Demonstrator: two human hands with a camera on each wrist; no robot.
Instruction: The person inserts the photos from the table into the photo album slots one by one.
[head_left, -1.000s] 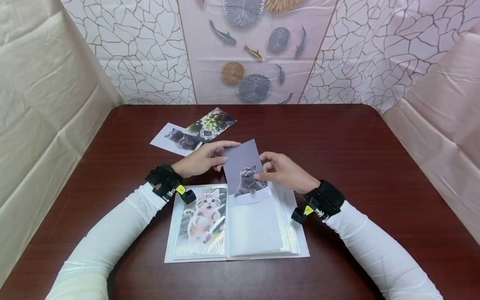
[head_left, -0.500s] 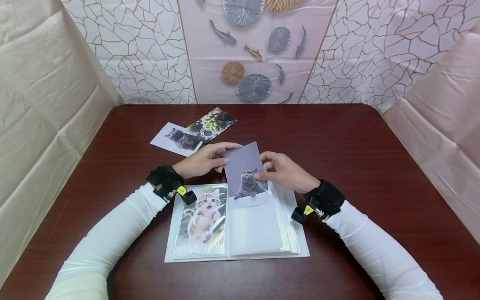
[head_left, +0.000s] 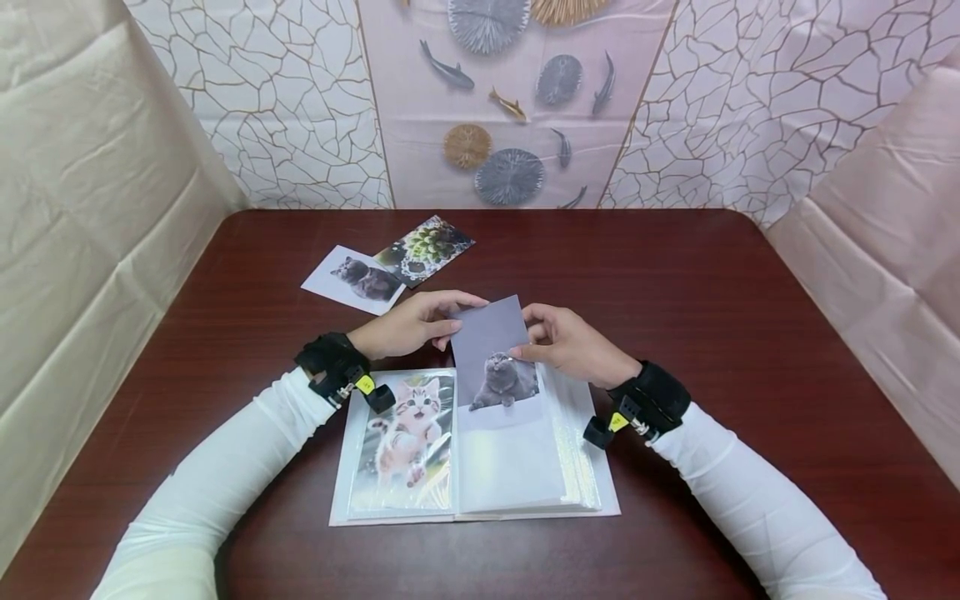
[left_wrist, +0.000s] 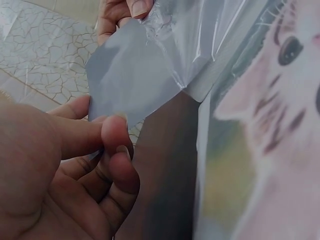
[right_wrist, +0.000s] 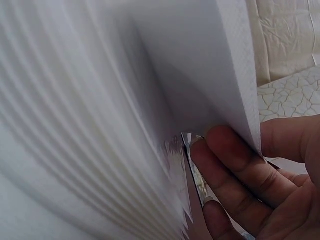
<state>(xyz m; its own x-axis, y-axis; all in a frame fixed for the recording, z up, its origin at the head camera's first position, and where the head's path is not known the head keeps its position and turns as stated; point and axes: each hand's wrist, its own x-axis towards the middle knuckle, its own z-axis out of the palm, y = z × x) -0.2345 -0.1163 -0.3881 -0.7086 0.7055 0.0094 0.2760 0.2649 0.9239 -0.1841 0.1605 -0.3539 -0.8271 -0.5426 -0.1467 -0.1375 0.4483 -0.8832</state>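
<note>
- Feeding the gray cat photo (head_left: 489, 350), between the left grip (head_left: 412, 323) and the right grip (head_left: 573, 343), into the album's (head_left: 604, 496) clear sleeve (head_left: 510, 467) below them seems the step.
- Next likely calls for an even downward push.
- The left grip pinches the photo's upper left edge.
- The right grip narrowly pinches the sleeve's mouth; whether it catches photo too, cannot tell.

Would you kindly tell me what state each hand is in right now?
Left hand: closed, pinching the grey-background cat photo near its top left corner.
Right hand: closed, pinching the clear album sleeve by the photo's right edge.
</note>
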